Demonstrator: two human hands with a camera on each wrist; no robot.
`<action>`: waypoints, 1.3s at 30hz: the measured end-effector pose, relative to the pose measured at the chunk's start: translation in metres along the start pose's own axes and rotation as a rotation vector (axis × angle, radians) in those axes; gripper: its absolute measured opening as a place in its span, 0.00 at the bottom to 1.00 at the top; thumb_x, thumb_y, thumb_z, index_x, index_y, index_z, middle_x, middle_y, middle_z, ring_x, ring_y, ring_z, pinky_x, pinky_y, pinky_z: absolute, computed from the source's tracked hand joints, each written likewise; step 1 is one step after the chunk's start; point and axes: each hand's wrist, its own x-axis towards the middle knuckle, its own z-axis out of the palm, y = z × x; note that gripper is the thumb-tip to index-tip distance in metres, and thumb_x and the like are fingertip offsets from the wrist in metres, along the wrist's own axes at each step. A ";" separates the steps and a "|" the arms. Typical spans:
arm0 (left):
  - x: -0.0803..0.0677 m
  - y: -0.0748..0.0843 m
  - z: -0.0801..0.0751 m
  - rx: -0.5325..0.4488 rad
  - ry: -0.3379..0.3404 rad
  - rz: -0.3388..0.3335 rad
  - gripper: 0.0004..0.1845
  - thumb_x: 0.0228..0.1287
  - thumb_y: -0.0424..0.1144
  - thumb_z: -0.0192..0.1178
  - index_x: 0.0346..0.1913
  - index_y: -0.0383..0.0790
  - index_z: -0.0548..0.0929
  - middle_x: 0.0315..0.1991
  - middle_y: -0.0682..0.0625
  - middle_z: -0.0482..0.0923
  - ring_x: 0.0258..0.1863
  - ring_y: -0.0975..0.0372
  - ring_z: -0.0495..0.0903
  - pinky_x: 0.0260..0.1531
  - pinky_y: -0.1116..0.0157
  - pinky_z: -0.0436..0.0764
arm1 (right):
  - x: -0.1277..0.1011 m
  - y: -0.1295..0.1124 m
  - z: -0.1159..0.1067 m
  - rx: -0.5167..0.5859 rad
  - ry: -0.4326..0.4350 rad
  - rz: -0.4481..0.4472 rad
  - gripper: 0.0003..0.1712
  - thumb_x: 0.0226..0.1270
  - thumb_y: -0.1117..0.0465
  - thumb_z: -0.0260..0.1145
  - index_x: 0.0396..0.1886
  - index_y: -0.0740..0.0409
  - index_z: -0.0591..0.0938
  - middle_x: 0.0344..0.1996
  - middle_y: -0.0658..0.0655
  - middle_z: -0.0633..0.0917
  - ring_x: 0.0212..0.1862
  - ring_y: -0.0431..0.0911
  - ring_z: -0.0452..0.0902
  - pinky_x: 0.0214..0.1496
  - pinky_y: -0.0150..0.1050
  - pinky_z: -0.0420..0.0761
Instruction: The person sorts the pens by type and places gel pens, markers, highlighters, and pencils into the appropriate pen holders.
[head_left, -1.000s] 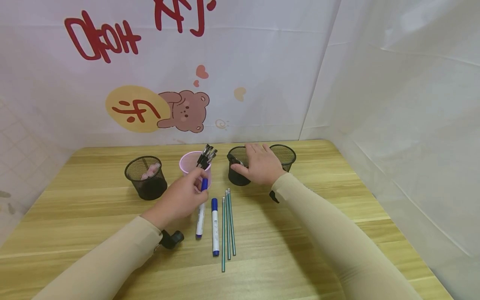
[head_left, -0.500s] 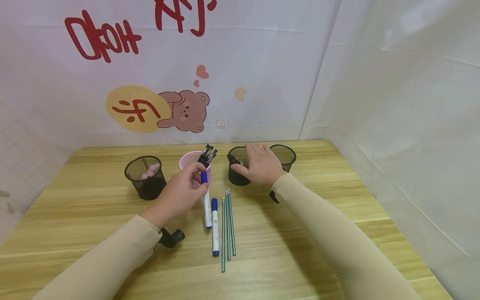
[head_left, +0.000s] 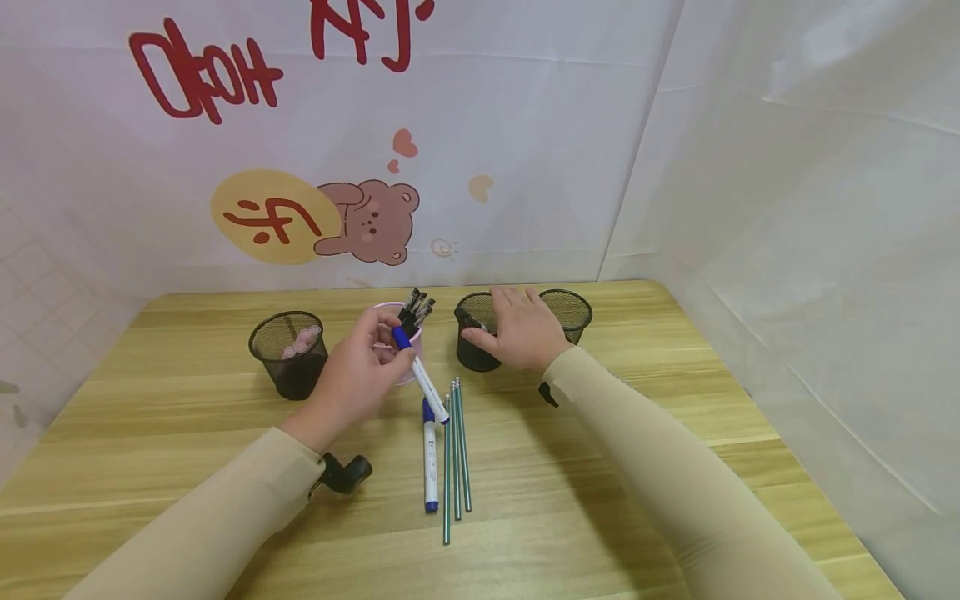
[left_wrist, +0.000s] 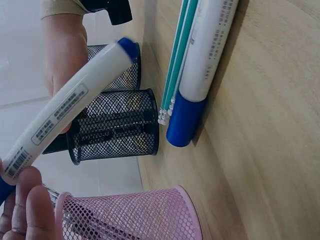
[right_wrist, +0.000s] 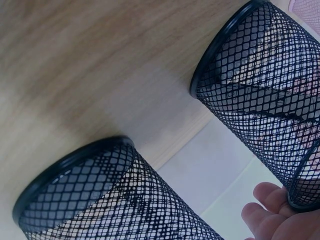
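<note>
Aloft, my left hand pinches a blue-capped whiteboard marker; my right hand, seemingly relaxed, rests on a black mesh cup.

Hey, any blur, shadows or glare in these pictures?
Head view: soft shadow on the table beside the right sleeve, faint sheen high on the right-hand sheet. Left wrist view: the blue end of the held marker looks slightly blurred. Right wrist view: table grain looks smeared, black mesh cups crisper.
</note>
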 end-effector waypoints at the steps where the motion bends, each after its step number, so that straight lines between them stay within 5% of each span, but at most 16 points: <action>1: 0.000 0.001 0.000 -0.013 0.009 -0.002 0.21 0.73 0.37 0.65 0.62 0.37 0.71 0.49 0.42 0.81 0.44 0.55 0.87 0.42 0.67 0.86 | 0.000 0.000 0.000 0.002 -0.001 0.000 0.59 0.74 0.21 0.44 0.83 0.64 0.59 0.80 0.62 0.67 0.82 0.56 0.60 0.87 0.57 0.50; 11: 0.002 0.007 -0.002 -0.111 0.099 -0.028 0.21 0.76 0.40 0.64 0.61 0.38 0.68 0.50 0.42 0.82 0.48 0.56 0.89 0.44 0.74 0.86 | -0.001 0.000 -0.001 0.002 -0.003 0.002 0.58 0.75 0.21 0.44 0.83 0.64 0.59 0.80 0.62 0.67 0.83 0.56 0.60 0.87 0.57 0.51; 21: 0.008 0.008 -0.002 -0.312 0.196 0.038 0.20 0.76 0.30 0.60 0.62 0.32 0.64 0.60 0.34 0.82 0.47 0.53 0.88 0.43 0.73 0.88 | -0.001 -0.001 -0.001 -0.002 -0.001 0.000 0.58 0.74 0.22 0.46 0.83 0.64 0.59 0.80 0.62 0.67 0.82 0.56 0.60 0.87 0.58 0.51; 32: 0.016 0.012 0.002 -0.398 0.301 0.028 0.18 0.76 0.29 0.59 0.59 0.33 0.62 0.50 0.39 0.79 0.46 0.55 0.88 0.46 0.71 0.88 | 0.000 -0.001 0.000 -0.016 -0.012 0.014 0.57 0.75 0.23 0.46 0.83 0.65 0.58 0.80 0.62 0.66 0.83 0.56 0.59 0.87 0.57 0.52; 39: 0.021 0.013 0.007 -0.433 0.350 0.059 0.19 0.75 0.26 0.59 0.59 0.30 0.62 0.48 0.41 0.77 0.42 0.67 0.87 0.44 0.74 0.87 | -0.001 -0.001 0.000 -0.012 0.009 0.004 0.58 0.74 0.22 0.47 0.82 0.64 0.60 0.79 0.62 0.69 0.82 0.56 0.61 0.87 0.57 0.53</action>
